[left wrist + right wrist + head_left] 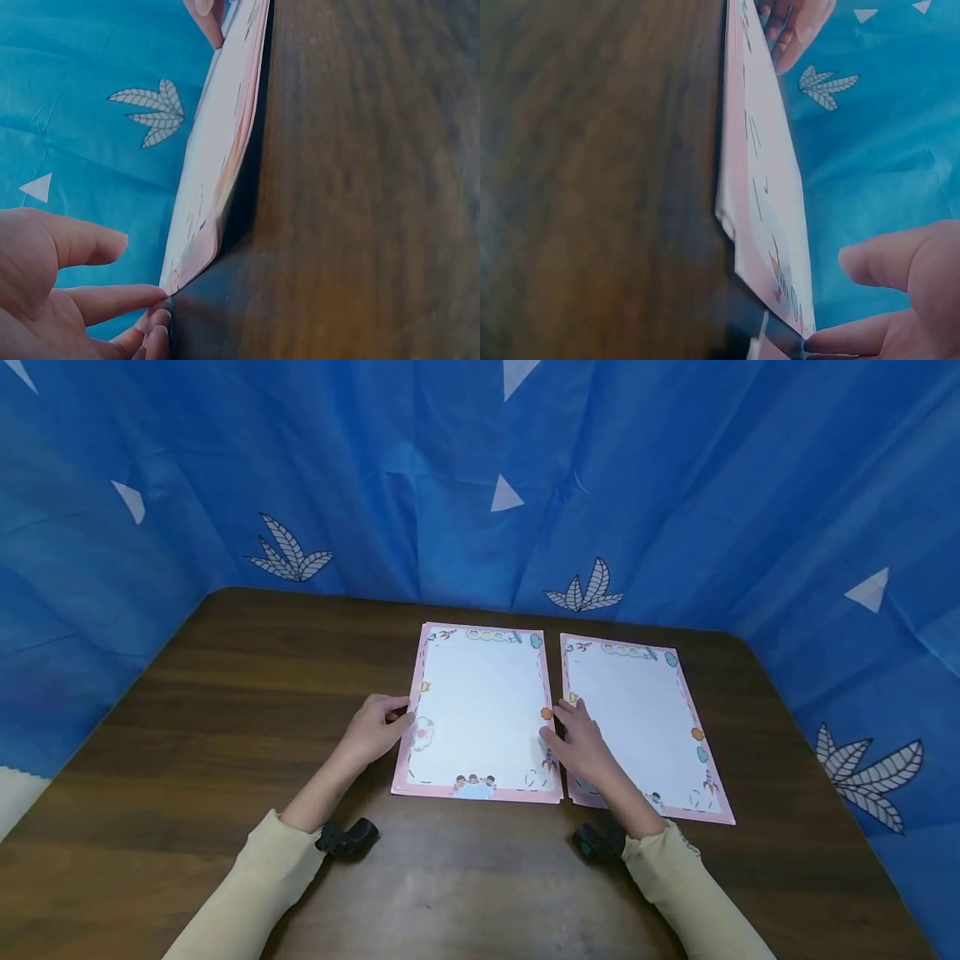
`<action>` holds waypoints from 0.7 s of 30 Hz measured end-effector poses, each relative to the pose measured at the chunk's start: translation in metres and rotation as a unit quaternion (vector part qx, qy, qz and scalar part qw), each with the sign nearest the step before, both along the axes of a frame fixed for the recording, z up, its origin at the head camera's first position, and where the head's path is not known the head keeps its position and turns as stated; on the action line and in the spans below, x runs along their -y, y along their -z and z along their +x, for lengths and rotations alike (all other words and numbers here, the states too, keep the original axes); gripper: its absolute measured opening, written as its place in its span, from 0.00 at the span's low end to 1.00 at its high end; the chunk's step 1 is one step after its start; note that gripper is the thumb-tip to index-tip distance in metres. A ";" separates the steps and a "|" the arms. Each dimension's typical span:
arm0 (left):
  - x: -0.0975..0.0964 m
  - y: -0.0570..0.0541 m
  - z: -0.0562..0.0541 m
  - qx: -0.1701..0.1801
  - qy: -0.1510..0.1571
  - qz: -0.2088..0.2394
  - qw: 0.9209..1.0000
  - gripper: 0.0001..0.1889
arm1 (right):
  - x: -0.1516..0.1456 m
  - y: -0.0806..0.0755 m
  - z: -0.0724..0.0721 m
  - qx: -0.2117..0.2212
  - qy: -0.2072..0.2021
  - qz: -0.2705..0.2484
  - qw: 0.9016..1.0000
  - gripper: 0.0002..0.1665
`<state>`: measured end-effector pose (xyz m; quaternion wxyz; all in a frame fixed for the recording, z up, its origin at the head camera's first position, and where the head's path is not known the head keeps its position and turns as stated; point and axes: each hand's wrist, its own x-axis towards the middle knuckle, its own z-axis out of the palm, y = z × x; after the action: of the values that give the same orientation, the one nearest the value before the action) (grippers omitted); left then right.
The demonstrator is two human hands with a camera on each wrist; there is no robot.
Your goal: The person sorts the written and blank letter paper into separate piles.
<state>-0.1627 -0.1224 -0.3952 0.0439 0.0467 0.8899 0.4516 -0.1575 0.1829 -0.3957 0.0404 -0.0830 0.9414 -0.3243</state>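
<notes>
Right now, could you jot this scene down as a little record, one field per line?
left hand: fingertip touching the left edge of the left papers
right hand: at those papers' right edge
left papers: white, pink illustrated borders, between the hands
right papers: same design, alongside, partly covered by right hand
table: brown wood
curtain: patterned blue cloth

Cream sleeves (253,885), black wrist-worn cameras (349,840)

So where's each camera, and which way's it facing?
Head: worn there, facing forward and down at pink-bordered papers; left hand, right hand, sleeves show.
Left wrist: worn there, facing across the left papers; both hands partly show.
Right wrist: worn there, facing back across; both hands partly show.
Wrist views share those papers and curtain.
</notes>
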 end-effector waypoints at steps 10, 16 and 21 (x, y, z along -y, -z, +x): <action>-0.004 -0.001 -0.001 0.020 -0.004 -0.005 1.000 0.24 | -0.002 0.002 0.000 0.020 -0.011 -0.001 1.000 0.35; -0.005 0.000 -0.003 0.037 -0.007 0.033 0.999 0.23 | -0.001 0.001 0.001 0.009 -0.027 -0.016 0.999 0.33; -0.003 0.000 -0.004 0.066 -0.013 0.081 0.994 0.22 | 0.001 0.002 0.001 0.011 -0.024 -0.021 0.999 0.32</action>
<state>-0.1670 -0.1199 -0.3955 0.0930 0.0082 0.8461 0.5248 -0.1566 0.1819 -0.3976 0.0567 -0.1028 0.9316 -0.3440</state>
